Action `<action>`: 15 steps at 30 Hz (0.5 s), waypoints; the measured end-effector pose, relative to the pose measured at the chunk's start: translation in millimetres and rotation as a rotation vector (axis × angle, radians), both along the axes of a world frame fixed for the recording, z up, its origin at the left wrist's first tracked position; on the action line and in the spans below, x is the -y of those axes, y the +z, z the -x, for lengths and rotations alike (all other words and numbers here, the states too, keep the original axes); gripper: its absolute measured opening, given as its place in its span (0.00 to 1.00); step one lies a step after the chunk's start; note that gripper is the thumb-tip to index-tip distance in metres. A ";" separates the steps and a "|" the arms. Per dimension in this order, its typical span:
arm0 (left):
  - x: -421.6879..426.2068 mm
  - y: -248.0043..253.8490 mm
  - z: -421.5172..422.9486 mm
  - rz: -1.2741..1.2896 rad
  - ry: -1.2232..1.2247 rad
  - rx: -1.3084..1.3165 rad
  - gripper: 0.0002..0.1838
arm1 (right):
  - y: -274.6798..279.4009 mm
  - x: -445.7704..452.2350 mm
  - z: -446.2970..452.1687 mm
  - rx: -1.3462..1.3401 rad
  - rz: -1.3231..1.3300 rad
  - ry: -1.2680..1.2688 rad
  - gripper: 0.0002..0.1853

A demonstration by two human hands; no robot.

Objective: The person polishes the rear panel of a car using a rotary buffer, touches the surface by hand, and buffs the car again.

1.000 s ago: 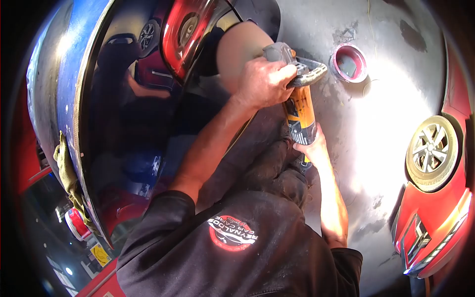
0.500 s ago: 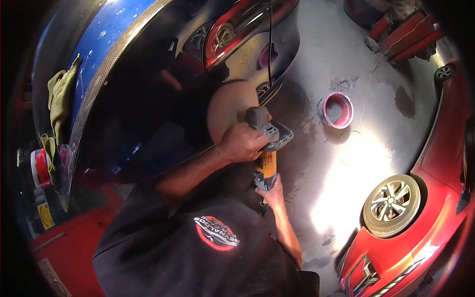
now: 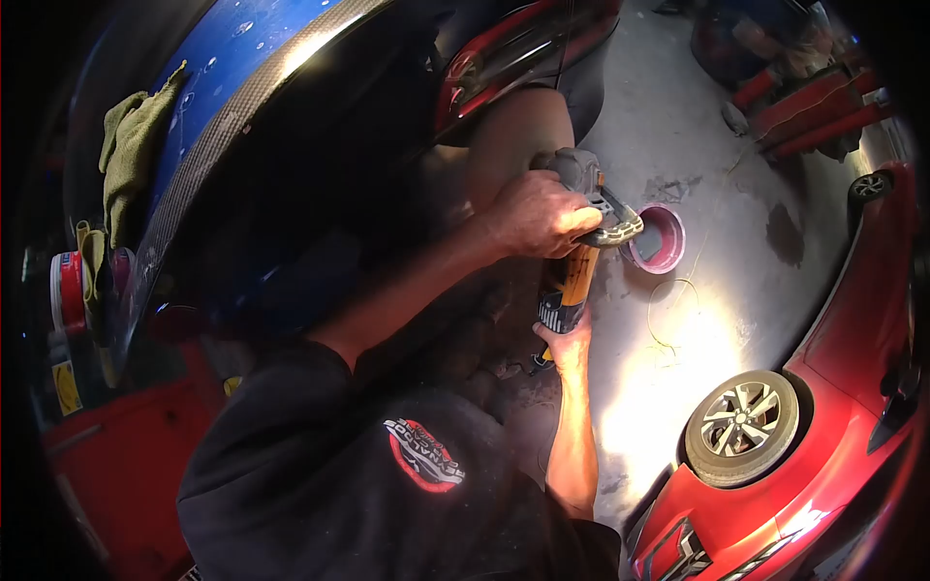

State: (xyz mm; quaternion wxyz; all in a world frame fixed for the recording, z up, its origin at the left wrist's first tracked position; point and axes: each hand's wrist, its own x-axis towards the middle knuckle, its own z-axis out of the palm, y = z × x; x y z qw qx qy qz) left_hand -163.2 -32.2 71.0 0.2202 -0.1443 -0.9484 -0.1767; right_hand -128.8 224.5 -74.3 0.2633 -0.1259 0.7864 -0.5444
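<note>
A yellow and black polisher with a wide round pad is in both my hands. My left hand is closed around the front of the tool, by its grey head and D-shaped handle. My right hand grips the rear end of the body, near the cord. The pad lies against the glossy dark car panel, which mirrors a red car. The pad's contact face is hidden.
A pink-red bucket stands on the grey floor. A red car is parked at right. A towel hangs at left above a red and white round container. A thin cord loops on the floor.
Both hands have moved the polisher up and to the right in view, along the dark panel. The tool has tilted a little, and the camera view has shifted slightly.
</note>
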 end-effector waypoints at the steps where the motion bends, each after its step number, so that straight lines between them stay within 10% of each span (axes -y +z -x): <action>1: 0.9 1.4 3.1 -0.008 -0.004 -0.020 0.16 | -0.5 0.5 2.9 -0.009 -0.015 0.001 0.45; 15: -30.5 0.6 -173.3 0.072 0.124 0.231 0.15 | -13.9 -24.0 -135.1 0.301 0.008 0.201 0.43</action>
